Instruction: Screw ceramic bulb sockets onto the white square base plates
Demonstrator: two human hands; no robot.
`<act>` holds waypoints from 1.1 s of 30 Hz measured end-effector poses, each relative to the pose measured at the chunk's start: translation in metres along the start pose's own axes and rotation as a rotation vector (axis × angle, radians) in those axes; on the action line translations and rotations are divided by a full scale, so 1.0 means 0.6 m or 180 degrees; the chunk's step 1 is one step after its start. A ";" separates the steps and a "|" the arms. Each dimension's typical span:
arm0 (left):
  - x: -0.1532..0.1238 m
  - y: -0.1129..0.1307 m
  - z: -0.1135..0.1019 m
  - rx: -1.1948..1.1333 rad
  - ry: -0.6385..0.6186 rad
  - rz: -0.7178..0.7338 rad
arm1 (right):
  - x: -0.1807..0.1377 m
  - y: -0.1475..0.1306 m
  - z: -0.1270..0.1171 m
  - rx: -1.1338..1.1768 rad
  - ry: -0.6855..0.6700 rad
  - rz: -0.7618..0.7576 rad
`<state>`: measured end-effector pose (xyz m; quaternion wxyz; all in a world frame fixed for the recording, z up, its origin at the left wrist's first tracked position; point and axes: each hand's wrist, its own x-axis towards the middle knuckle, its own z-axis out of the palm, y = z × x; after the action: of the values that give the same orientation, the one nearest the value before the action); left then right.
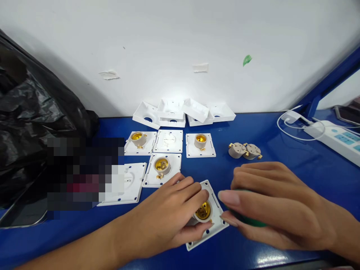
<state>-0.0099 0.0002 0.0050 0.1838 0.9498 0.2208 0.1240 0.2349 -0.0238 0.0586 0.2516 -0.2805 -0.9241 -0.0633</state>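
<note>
My left hand [176, 212] is curled round a grey lamp socket with a brass inside [203, 211], pressing it onto a white square plate [216, 210] near the table's front edge. My right hand [270, 206] lies just to the right of that plate, fingers wrapped over a dark green object [247, 221] that is mostly hidden under the palm. Two loose grey sockets [244, 150] lie on the blue table beyond my right hand.
Several white plates, some with brass sockets [162, 165], lie in rows at mid-table. A pile of white covers [182, 112] leans by the wall. A black plastic bag [30, 123] fills the left. A white power strip [337, 138] and cable sit far right.
</note>
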 end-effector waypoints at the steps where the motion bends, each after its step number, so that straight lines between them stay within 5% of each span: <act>1: 0.000 0.000 0.000 0.0024 0.0015 -0.0019 | 0.000 0.000 0.001 0.0016 0.0016 -0.0004; 33: 0.002 0.000 -0.007 0.0166 0.0001 0.0043 | -0.001 -0.007 -0.007 -0.0068 -0.0125 0.0110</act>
<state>-0.0104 0.0021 0.0090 0.1582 0.9557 0.2176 0.1196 0.2345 -0.0286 0.0619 0.2315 -0.3003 -0.9232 -0.0633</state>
